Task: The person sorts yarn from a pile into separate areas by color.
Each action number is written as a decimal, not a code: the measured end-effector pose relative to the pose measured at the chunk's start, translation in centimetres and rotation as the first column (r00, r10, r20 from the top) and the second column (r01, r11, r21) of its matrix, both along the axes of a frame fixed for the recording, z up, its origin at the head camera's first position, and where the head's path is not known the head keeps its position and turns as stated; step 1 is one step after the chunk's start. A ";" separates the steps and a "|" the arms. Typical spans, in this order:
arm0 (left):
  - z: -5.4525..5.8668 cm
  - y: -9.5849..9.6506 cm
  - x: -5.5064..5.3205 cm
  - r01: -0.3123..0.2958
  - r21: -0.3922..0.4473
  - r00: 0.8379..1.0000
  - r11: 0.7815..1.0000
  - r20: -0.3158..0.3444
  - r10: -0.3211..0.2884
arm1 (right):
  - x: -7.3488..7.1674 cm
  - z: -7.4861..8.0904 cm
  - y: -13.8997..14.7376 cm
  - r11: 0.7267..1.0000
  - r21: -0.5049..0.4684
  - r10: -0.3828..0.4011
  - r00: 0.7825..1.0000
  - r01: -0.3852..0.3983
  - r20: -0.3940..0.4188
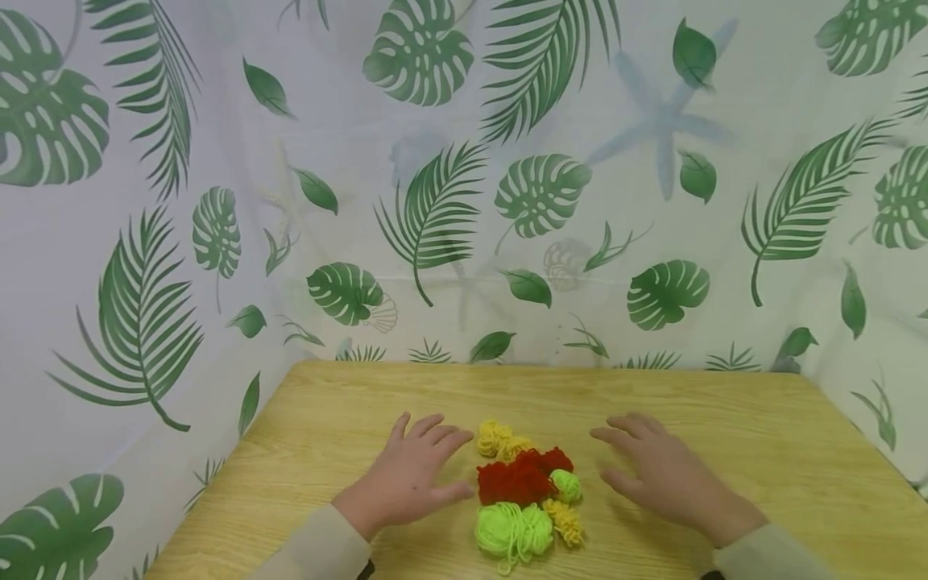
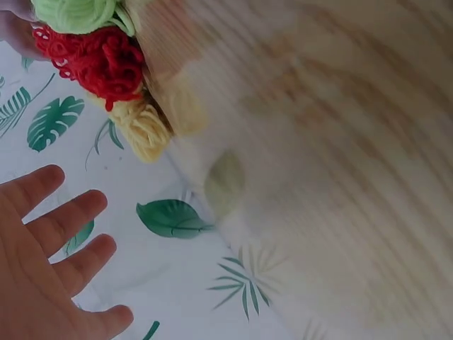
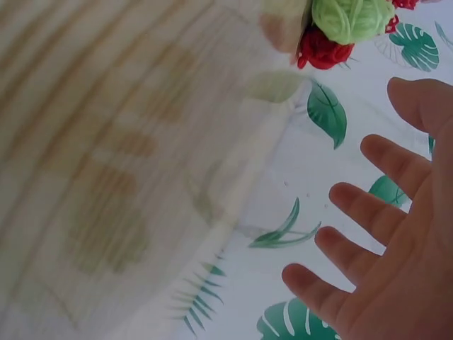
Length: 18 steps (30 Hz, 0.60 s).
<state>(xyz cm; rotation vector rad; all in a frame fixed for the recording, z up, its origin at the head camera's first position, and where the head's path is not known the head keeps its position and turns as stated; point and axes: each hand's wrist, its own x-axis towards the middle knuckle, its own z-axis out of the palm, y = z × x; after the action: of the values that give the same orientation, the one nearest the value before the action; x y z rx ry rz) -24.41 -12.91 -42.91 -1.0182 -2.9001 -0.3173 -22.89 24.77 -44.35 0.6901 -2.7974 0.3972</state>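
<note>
A small group of yarn bundles lies on the table between my two hands. At its far end sits yellow yarn (image 1: 500, 441), then red yarn (image 1: 516, 478) in the middle. Nearest me is a bright green yarn bundle (image 1: 513, 532); a small green yarn ball (image 1: 566, 486) and a little yellow yarn piece (image 1: 564, 522) lie to its right. My left hand (image 1: 408, 475) hovers left of the yarn, fingers spread, holding nothing. On the other side my right hand (image 1: 669, 475) is likewise spread and apart from it. Both wrist views show the fingers extended.
The wooden table (image 1: 348, 395) runs back to a pale curtain (image 1: 449, 322) printed with green leaves, which also rises along the left and right sides. Its glossy top reflects the yarn in the wrist views.
</note>
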 end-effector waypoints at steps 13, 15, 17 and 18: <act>-0.7 3.3 -0.8 0.047 0.088 0.962 0.995 0.264 -0.069 | -2.3 -0.6 -1.7 0.985 -0.152 0.113 0.962 -0.076 0.250; -1.0 3.8 -1.1 0.051 0.085 0.961 0.995 0.268 -0.072 | -2.7 -0.6 -2.0 0.983 -0.165 0.128 0.953 -0.084 0.276; -1.2 4.2 -1.3 0.050 0.083 0.959 0.995 0.275 -0.071 | -3.0 -0.6 -2.3 0.979 -0.178 0.154 0.944 -0.104 0.293; -1.3 4.4 -1.4 0.048 0.082 0.959 0.995 0.277 -0.069 | -3.2 -0.5 -2.5 0.977 -0.180 0.165 0.939 -0.113 0.302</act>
<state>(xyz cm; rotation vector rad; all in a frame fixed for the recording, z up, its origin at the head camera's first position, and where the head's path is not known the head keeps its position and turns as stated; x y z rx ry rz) -25.76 -8.53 -44.25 -1.1330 -3.0778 -0.6156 -26.06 22.27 -44.86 0.8577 -2.9715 0.8185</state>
